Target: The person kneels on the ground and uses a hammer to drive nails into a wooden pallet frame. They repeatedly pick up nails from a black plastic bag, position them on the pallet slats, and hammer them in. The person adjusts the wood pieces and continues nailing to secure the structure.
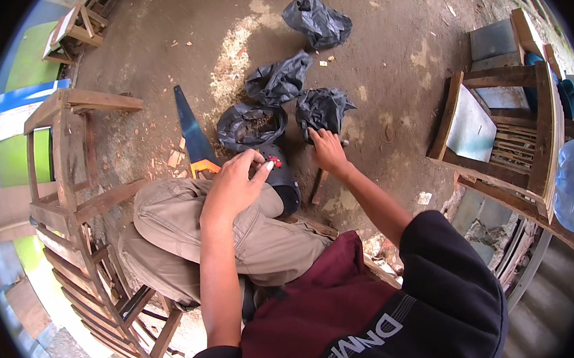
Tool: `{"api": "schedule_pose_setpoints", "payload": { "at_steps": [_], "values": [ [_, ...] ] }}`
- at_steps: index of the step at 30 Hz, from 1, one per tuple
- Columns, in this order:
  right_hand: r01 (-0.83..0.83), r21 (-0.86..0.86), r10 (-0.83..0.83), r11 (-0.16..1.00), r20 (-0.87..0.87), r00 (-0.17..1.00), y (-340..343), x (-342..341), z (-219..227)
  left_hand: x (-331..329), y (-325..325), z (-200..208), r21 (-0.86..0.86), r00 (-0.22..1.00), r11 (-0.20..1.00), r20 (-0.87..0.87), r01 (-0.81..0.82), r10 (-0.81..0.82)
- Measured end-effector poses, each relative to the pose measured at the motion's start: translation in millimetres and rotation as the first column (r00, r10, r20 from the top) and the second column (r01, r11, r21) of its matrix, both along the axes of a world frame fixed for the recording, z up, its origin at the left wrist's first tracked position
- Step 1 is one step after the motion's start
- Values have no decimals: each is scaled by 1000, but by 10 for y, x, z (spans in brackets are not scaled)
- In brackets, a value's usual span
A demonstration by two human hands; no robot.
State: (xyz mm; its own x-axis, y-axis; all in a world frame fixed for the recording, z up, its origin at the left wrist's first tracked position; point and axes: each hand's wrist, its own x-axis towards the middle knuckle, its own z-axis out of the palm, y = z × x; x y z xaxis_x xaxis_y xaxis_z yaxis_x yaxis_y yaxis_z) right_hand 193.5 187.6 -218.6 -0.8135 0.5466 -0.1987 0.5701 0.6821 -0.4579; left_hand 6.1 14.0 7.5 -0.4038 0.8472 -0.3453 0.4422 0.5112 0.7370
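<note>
My left hand [233,186] is over my raised knee, thumb and index finger apart with nothing visible between them; its other fingers are curled and partly hidden. Just beyond the thumb is a dark shoe [285,176] with a red patch on top. My right hand [328,153] reaches forward, its bent fingers at the near edge of a black plastic bag [325,108]. Below that hand a wooden handle [319,187] lies on the ground, its upper end hidden. To the left stands an open black plastic bag [230,126] with brownish loose material inside.
Two more black bags, a crumpled one [280,78] and a farther one [318,22], lie ahead. A handsaw [194,132] with an orange handle rests among wood chips. Wooden frames stand left [63,151] and a wooden chair [530,135] right, near a clear blue bottle [570,186].
</note>
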Motion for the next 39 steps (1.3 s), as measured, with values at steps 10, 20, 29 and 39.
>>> {"api": "schedule_pose_setpoints", "payload": {
  "at_steps": [10,20,29,39],
  "values": [
    [286,-111,-298,952,-112,948,343,395,28,81,96,42,-21,997,997,-18,79,-79],
    [195,-379,-229,905,-46,972,531,275,792,142,108,107,-27,997,997,37,75,-74],
    [116,-279,-119,953,5,993,166,255,1214,535,908,-510,-216,943,923,-32,318,-332],
    [195,-327,-321,925,-391,863,324,73,1102,640,1035,-1229,-345,900,870,-132,352,-416]
  ]
}}
